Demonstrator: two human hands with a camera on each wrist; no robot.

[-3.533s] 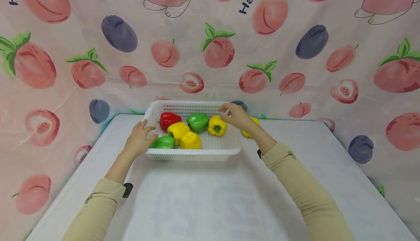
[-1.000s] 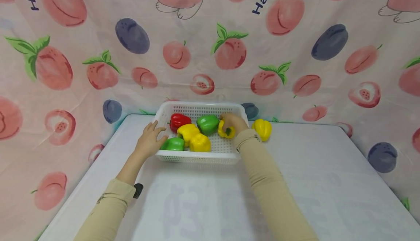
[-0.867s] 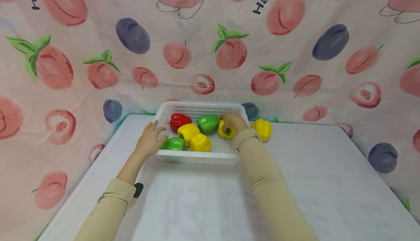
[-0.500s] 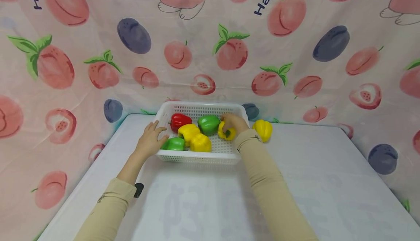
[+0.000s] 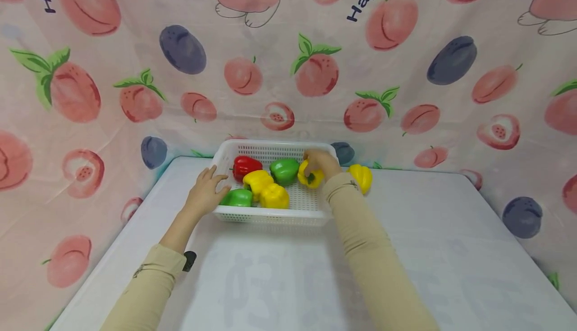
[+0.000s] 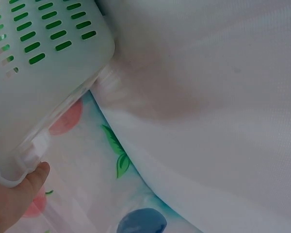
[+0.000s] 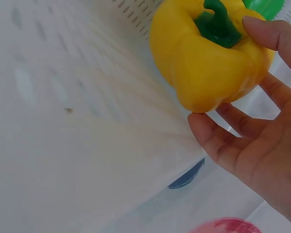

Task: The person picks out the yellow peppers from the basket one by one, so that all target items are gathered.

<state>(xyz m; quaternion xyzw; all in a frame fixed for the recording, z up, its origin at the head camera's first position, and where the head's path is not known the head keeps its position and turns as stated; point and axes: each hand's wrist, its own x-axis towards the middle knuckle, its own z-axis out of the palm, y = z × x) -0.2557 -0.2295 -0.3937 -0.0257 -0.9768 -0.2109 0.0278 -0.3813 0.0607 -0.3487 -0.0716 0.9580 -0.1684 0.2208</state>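
1 yellow pepper (image 7: 208, 68) — in right hand (image 7: 276, 150)

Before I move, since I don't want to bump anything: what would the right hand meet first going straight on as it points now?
Probably the rear green pepper in the white basket, just left of the yellow pepper the right hand holds, though depth is unclear.

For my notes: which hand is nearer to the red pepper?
Left. The left hand touches the basket rim left of the red pepper; the right hand is beyond a green pepper, gripping a yellow pepper.
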